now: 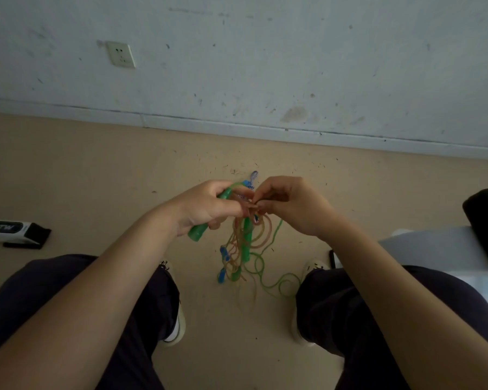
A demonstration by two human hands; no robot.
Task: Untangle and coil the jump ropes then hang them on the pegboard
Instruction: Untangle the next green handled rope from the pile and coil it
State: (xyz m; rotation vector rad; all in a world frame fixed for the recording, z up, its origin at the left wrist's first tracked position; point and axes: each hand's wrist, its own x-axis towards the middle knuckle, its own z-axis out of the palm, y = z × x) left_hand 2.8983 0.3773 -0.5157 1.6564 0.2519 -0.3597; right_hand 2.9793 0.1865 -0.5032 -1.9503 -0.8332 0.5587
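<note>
In the head view, the left hand (pixel 206 205) is gripping a green handle (pixel 199 231), fingers curled round it, the handle's lower end sticking out below the palm and its top showing above the thumb. The right hand (pixel 289 205) is facing it, just beside, its fingertips (pixel 261 205) pinching the orange rope (pixel 261 235) at the spot where the two hands are meeting. Below that spot the ropes are hanging in a tangle: orange loops directly under the right hand's fingers, a second green handle (pixel 246 242) dangling upright among them, and the green rope (pixel 276 280) curling down and to the right, towards the right knee. Two blue handles (pixel 223 264) are hanging at the tangle's lower left, under the left hand. A blue-and-white patterned rope (pixel 252 178) is poking up just above and between the hands. The whole bundle is hanging over the floor (pixel 96 170), between the person's knees, with a wall (pixel 265 52) ahead.
</note>
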